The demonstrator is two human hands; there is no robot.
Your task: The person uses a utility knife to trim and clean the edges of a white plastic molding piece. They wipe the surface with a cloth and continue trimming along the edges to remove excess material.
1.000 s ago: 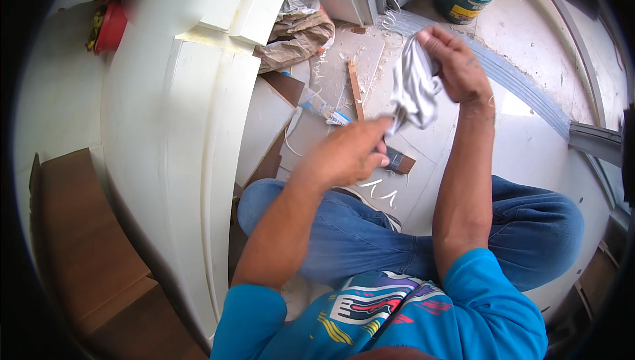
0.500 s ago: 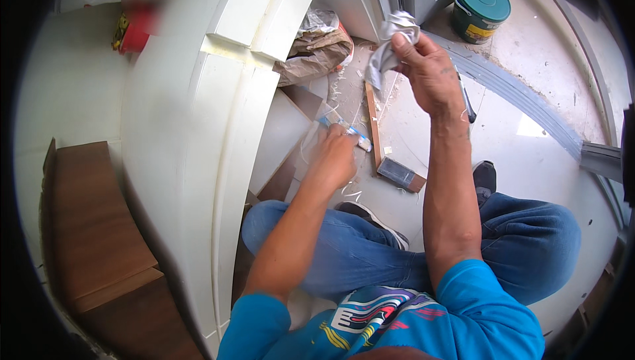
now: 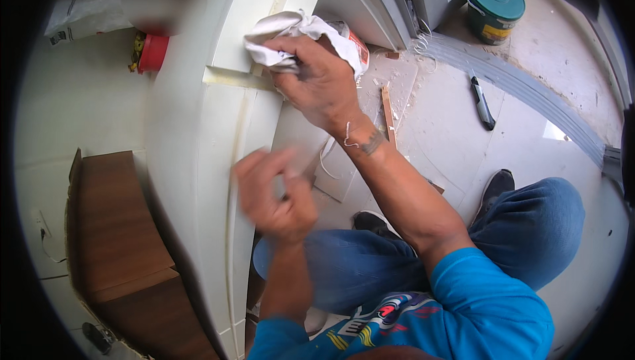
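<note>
My right hand (image 3: 314,82) grips a crumpled white cloth (image 3: 278,32) against the upper part of the white cabinet edge (image 3: 225,128), over a pale yellowish groove that crosses it. Below it, my left hand (image 3: 271,198) hangs beside that edge, its curled fingers smeared by motion; whether it holds anything I cannot make out. A wooden strip (image 3: 387,105) lies on the debris-strewn floor beyond my right forearm, and a grey-and-black cutter-like tool (image 3: 483,103) lies farther right.
A green lidded bucket (image 3: 496,2) stands beyond the metal threshold track (image 3: 503,62) at upper right. Brown wood-look boards (image 3: 112,214) are at left, below a red container (image 3: 154,52) and a plastic bag (image 3: 92,9). My bent legs in jeans (image 3: 529,227) frame the lower area.
My right hand has carried the cloth leftward onto the cabinet edge. My left hand has left the floor items and moved left, toward the cabinet.
</note>
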